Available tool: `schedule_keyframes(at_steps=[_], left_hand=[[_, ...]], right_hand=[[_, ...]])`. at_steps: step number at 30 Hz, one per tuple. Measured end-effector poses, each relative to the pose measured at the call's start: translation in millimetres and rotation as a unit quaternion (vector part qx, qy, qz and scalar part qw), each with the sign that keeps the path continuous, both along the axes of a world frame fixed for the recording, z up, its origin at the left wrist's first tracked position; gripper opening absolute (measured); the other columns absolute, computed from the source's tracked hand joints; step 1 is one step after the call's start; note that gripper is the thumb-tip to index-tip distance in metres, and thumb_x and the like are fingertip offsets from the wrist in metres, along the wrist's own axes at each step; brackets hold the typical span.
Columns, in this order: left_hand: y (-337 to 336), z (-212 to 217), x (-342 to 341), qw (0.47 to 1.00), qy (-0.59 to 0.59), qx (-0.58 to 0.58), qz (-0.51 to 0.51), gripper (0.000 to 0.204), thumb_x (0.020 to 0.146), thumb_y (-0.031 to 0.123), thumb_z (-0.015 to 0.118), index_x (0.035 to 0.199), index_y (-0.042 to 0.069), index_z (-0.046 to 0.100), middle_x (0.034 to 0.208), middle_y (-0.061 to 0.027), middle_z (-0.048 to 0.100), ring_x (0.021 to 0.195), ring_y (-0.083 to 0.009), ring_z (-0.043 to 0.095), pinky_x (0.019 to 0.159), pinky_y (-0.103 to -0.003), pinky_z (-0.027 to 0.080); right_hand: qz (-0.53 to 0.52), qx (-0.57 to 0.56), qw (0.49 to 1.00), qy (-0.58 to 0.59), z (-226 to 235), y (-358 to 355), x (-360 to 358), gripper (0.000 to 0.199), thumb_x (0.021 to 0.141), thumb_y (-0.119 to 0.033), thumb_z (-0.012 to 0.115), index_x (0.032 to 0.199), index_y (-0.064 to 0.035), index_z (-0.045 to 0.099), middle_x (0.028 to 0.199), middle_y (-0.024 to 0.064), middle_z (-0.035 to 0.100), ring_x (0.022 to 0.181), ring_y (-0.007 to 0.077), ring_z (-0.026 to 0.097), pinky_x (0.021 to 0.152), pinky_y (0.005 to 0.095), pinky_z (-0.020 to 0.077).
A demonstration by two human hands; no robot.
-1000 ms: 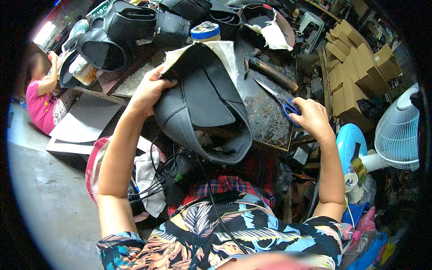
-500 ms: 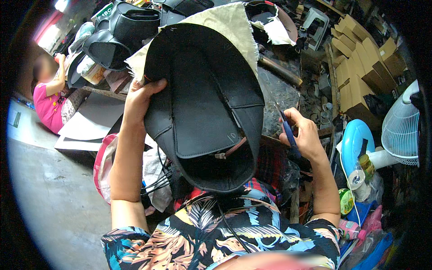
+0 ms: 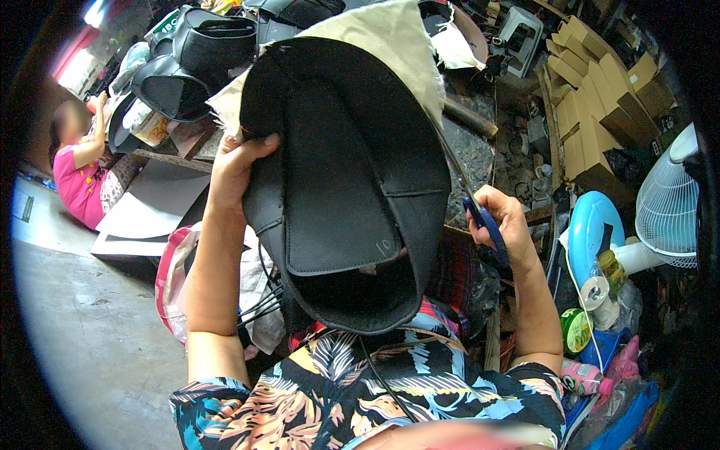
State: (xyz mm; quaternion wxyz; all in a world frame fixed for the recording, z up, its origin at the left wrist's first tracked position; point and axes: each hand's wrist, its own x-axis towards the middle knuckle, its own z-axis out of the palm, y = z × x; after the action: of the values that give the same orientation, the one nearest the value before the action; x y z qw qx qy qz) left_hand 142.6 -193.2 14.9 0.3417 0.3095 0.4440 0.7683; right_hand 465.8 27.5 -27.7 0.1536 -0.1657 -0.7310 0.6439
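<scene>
My left hand (image 3: 238,169) is pinching the black stitched piece (image 3: 337,176) at left, seemingly steadying it; my right hand (image 3: 508,223) is gripping scissors (image 3: 491,231) (pointing far-left).

White glare flares at upper left, beyond the far left corner of the tabletop (image 3: 480,159), while pale light spreads across the floor (image 3: 90,307) off its left edge. Above the near edge, a black piece (image 3: 337,165) swallows most of the light, its hollow sunk in deep shadow; the cream cloth (image 3: 397,37) behind it reads bright. Past the right edge, cardboard boxes (image 3: 600,112) and a pale fan (image 3: 667,214) stand out from dim surroundings. Fisheye distortion bows the outer scene inside a dark, speckled rim. Smooth blur masks a seated person's head (image 3: 70,124) and a patch at bottom; the centre appears reasonably sharp.
</scene>
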Motion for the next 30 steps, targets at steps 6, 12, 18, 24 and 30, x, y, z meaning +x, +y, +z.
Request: schedule_keyframes(at_steps=[6,12,18,24,30], left_hand=[[1.4,3.3,-3.0,0.998,0.039,-0.041,-0.014,0.037,0.079,-0.003,0.067,0.115,0.002,0.068,0.103,-0.0079,0.072,0.089,-0.0190,0.069,0.084,-0.032,0.055],[1.5,8.8,-4.5,0.999,0.031,-0.017,-0.040,0.036,0.078,-0.004,0.068,0.114,0.003,0.070,0.102,-0.0063,0.072,0.088,-0.0176,0.069,0.084,-0.032,0.054],[6.2,12.1,-7.1,0.995,0.069,-0.062,-0.031,0.042,0.073,-0.007,0.072,0.115,0.003,0.069,0.103,-0.0036,0.072,0.090,-0.0157,0.067,0.086,-0.032,0.053],[5.5,16.4,-11.3,0.988,0.108,-0.097,-0.059,0.045,0.075,-0.003,0.076,0.119,0.003,0.068,0.105,-0.0023,0.071,0.095,-0.0141,0.065,0.090,-0.031,0.051],[8.3,24.1,-14.2,0.977,0.169,-0.078,-0.106,0.044,0.077,-0.001,0.076,0.120,0.003,0.068,0.106,-0.0012,0.071,0.096,-0.0127,0.064,0.093,-0.030,0.050]], right_hand=[[0.009,0.031,0.998,0.056,2.4,0.4,-5.4,0.037,0.072,-0.020,0.088,0.093,-0.0024,0.063,0.082,-0.0025,0.057,0.072,0.0051,0.056,0.065,0.0215,0.0442],[0.035,-0.027,0.998,0.043,7.5,0.2,-3.1,0.039,0.070,-0.021,0.088,0.092,-0.0016,0.063,0.082,-0.0025,0.057,0.071,0.0055,0.055,0.066,0.0221,0.0447],[0.031,-0.038,0.996,0.071,10.2,-2.8,-8.0,0.036,0.071,-0.019,0.087,0.092,-0.0018,0.063,0.082,-0.0019,0.057,0.073,0.0066,0.056,0.068,0.0224,0.0444],[0.036,0.025,0.997,0.064,13.4,0.4,-9.0,0.041,0.071,-0.024,0.089,0.092,-0.0011,0.063,0.082,-0.0021,0.056,0.073,0.0070,0.055,0.068,0.0229,0.0446],[0.039,0.021,0.998,0.052,17.2,3.2,-9.5,0.056,0.068,-0.040,0.092,0.094,-0.0006,0.063,0.083,-0.0020,0.056,0.073,0.0065,0.054,0.067,0.0232,0.0444]])
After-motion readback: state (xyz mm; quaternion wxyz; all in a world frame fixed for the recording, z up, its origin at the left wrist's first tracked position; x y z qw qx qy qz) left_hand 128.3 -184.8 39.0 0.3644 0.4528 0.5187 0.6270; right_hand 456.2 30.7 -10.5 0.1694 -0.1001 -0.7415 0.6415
